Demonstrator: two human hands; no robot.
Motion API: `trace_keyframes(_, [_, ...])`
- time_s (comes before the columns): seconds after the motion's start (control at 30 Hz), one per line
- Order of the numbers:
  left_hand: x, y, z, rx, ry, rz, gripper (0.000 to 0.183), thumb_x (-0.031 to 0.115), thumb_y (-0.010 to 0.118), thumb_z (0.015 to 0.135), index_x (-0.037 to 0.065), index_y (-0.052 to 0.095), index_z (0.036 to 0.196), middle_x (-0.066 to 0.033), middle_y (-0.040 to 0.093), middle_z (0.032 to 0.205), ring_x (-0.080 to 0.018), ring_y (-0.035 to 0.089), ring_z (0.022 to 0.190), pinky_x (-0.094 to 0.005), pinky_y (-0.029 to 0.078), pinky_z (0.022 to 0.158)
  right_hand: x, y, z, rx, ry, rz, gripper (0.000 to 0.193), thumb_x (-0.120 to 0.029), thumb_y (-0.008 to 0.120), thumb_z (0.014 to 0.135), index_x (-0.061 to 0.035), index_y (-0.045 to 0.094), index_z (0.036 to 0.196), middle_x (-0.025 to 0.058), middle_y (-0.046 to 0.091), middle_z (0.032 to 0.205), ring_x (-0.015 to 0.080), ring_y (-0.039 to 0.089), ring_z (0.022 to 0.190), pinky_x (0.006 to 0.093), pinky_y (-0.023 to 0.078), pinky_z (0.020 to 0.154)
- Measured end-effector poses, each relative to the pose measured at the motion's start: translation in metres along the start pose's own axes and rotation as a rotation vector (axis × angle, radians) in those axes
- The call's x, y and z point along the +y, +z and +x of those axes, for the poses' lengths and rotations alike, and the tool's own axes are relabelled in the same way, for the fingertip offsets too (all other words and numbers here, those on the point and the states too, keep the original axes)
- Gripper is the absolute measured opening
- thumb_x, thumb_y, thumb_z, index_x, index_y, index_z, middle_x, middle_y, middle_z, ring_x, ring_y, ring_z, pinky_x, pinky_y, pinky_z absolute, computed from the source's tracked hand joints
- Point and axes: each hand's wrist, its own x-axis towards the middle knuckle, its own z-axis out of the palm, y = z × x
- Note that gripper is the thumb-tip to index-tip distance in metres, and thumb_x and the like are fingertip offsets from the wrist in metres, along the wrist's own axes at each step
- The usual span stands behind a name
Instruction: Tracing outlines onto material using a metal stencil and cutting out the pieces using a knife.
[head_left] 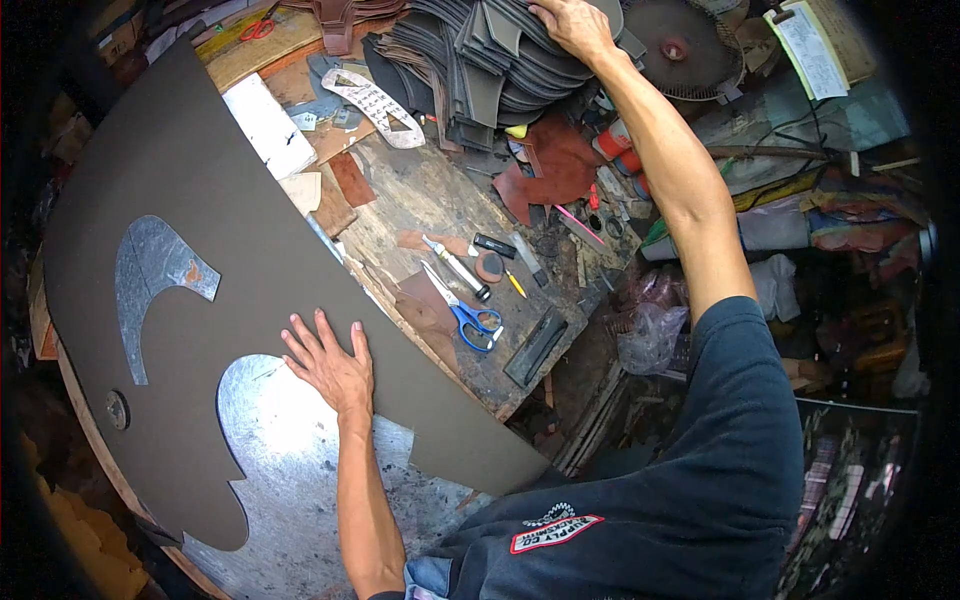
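A large dark grey-brown sheet covers the bench on the left. My left hand lies flat on it, fingers spread, at the rim of a cut-away area. Bare silver metal tabletop shows there, and again through a crescent-shaped opening farther left. My right arm stretches to the far side, where my right hand reaches a tall, uneven stack of dark grey cut pieces. Its fingers are bent over the edge of a cut piece on top; the frame's upper edge partly hides the fingertips.
Blue-handled scissors, a yellow pencil and a black block lie on the wooden bench. A white curved template lies before the stack. A round metal disc sits on the sheet. A fan stands far right.
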Motion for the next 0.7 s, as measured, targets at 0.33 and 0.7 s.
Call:
trace_keyframes(0.33, [0.001, -0.0004, -0.0001, 0.003, 0.008, 0.036, 0.061, 0.048, 0.052, 0.095, 0.011, 0.045, 0.143, -0.0188, 0.026, 0.157, -0.0406, 0.017, 0.146, -0.0597, 0.014, 0.115, -0.0028, 0.0012, -0.0011, -0.011, 0.011, -0.038, 0.032, -0.008, 0.052, 0.085, -0.0182, 0.066, 0.112, 0.0159, 0.059, 0.127, 0.0357, 0.065, 0.099, 0.0438, 0.052, 0.085])
trace_keyframes(0.7, [0.0001, 0.0013, 0.0005, 0.017, 0.013, 0.033, 0.062, 0.049, 0.052, 0.095, 0.011, 0.045, 0.143, -0.0184, 0.026, 0.157, -0.0406, 0.017, 0.146, -0.0601, 0.014, 0.115, -0.0021, 0.0009, -0.0034, -0.1, -0.008, -0.096, 0.026, -0.013, 0.054, 0.084, -0.0176, 0.066, 0.106, 0.0158, 0.056, 0.131, 0.0359, 0.065, 0.093, 0.0458, 0.053, 0.082])
